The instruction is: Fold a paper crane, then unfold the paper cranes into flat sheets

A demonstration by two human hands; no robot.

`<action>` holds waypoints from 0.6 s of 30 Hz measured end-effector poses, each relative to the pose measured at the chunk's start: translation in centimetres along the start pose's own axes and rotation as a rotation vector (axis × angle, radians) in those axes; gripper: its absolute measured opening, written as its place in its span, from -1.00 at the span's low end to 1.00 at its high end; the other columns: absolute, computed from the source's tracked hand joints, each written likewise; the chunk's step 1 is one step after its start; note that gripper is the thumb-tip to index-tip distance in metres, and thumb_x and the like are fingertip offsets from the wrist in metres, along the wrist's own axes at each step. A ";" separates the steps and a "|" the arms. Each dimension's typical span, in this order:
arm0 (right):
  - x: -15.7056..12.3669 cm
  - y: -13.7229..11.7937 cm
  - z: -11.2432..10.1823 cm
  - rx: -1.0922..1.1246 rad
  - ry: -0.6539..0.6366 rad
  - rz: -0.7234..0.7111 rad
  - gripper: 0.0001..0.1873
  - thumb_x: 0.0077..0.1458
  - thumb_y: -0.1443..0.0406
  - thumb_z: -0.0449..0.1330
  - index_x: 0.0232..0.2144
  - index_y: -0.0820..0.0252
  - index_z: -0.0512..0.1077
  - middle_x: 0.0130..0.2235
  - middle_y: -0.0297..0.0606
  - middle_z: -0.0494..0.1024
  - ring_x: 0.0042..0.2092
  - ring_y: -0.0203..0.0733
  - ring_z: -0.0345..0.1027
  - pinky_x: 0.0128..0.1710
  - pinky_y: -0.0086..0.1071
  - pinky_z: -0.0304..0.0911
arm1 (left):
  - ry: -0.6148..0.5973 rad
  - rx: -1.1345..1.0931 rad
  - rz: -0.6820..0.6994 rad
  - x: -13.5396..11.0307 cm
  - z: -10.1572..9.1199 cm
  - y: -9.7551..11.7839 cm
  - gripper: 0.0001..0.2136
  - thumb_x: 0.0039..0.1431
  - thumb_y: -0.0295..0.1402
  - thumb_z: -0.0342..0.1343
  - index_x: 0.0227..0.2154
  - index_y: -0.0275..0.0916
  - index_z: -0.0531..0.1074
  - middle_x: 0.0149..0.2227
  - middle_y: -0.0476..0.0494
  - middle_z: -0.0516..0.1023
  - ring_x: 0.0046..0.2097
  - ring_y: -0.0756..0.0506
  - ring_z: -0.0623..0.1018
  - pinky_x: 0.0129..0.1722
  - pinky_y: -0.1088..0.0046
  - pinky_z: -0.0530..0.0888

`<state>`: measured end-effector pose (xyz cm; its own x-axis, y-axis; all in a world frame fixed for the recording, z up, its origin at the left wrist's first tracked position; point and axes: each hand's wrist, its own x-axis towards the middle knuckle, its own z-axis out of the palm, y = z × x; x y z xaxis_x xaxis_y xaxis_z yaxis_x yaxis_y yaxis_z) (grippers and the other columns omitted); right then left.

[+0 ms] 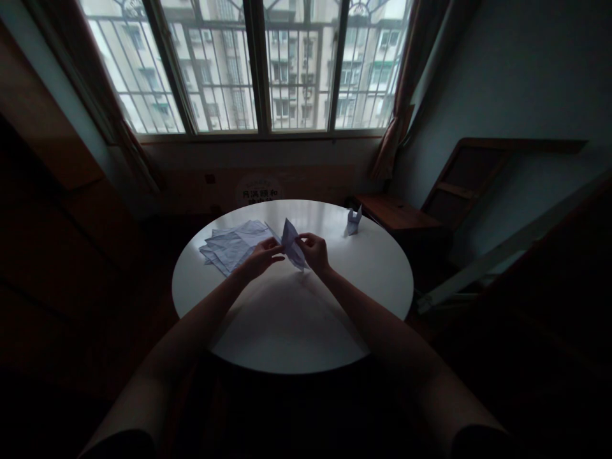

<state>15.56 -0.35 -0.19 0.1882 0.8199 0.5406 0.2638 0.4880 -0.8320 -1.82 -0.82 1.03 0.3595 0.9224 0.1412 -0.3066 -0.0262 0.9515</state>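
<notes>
Above the middle of the round white table (291, 331), a folded piece of paper (291, 245) is held upright between both hands. My left hand (264, 256) pinches it from the left, thumb and fingers at its edge. From the right, my right hand (313, 250) grips its upper side with the fingertips. The paper is pale bluish white, with pointed ends at top and lower right. Several loose sheets of paper (229, 245) lie overlapping to the left of my left hand. A small folded paper figure (354, 220) with two upright points stands at the table's far right.
A barred window (261, 70) with curtains (389, 150) lies beyond the table. A low wooden bench or stool (396, 213) stands behind it to the right, near a leaning wooden frame (471, 172). Dark wooden cabinets (52, 166) line the left side.
</notes>
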 end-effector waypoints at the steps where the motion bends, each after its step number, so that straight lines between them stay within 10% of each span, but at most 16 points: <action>1: 0.0 0.0 0.0 0.011 0.002 0.014 -0.76 -0.03 0.14 0.24 -0.43 0.22 0.51 -0.65 -0.48 0.23 -0.60 -0.37 0.09 -0.58 -0.47 0.04 | 0.005 0.011 0.005 0.0 0.0 0.0 -0.66 -0.20 -0.25 0.43 -0.40 -0.30 0.46 -0.39 -0.05 0.50 -0.30 -0.03 0.53 -0.28 0.43 0.47; 9: 0.4 0.1 0.2 0.145 0.049 0.004 -0.80 0.01 0.16 0.14 -0.39 0.18 0.38 -0.50 -0.33 0.46 -0.50 -0.28 0.32 -0.52 -0.44 0.21 | -0.026 0.070 0.063 0.0 0.2 -0.1 -0.68 -0.11 -0.21 0.39 -0.42 -0.31 0.44 -0.23 -0.19 0.57 -0.12 -0.13 0.56 -0.18 0.37 0.48; 18: -0.2 -0.5 0.3 0.208 -0.058 -0.083 -0.79 -0.02 0.19 0.21 -0.32 0.16 0.39 -0.36 -0.27 0.54 -0.37 -0.23 0.42 -0.41 -0.38 0.30 | -0.047 0.161 0.175 0.4 0.4 -1.1 -0.20 -0.18 -0.29 0.42 0.16 -0.12 0.17 -0.23 -0.08 0.51 -0.16 -0.09 0.54 -0.06 0.27 0.42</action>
<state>15.13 -0.69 0.07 0.1173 0.7874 0.6051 0.0740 0.6007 -0.7960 -1.00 -0.52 0.12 0.3552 0.8794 0.3170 -0.2245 -0.2489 0.9422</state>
